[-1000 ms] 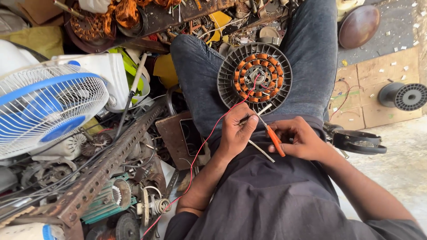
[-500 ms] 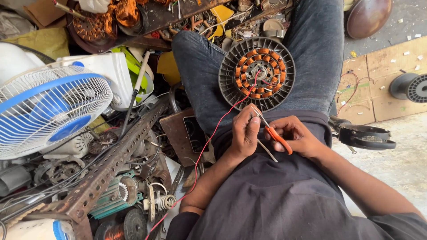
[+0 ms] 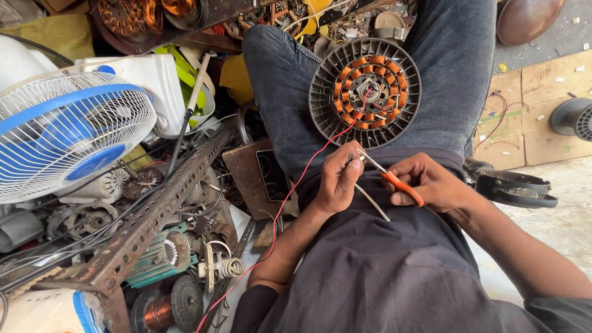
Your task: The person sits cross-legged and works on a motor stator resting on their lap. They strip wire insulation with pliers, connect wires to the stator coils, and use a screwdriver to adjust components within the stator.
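Centre of the frame, just below the knees: left hand (image 3: 338, 179) pinching the end of a thin red wire (image 3: 296, 185) between thumb and fingers, grip pressed together on it. Right hand (image 3: 425, 182) closed around orange-handled pliers (image 3: 387, 176), nose pointing up-left and meeting the wire end at the left fingertips. Wire running up to a round fan motor stator (image 3: 365, 92) with copper coils, resting on the lap in the upper centre, and trailing down toward the lower left.

Judged as stripping or trimming the wire end. Best done with the wire held taut and steady close to the plier nose, light squeeze only, so the strands inside stay whole. Worth avoiding any hard tug toward the lap, since the wire looks joined to the coils.

Blue and white fan (image 3: 68, 129) at left.
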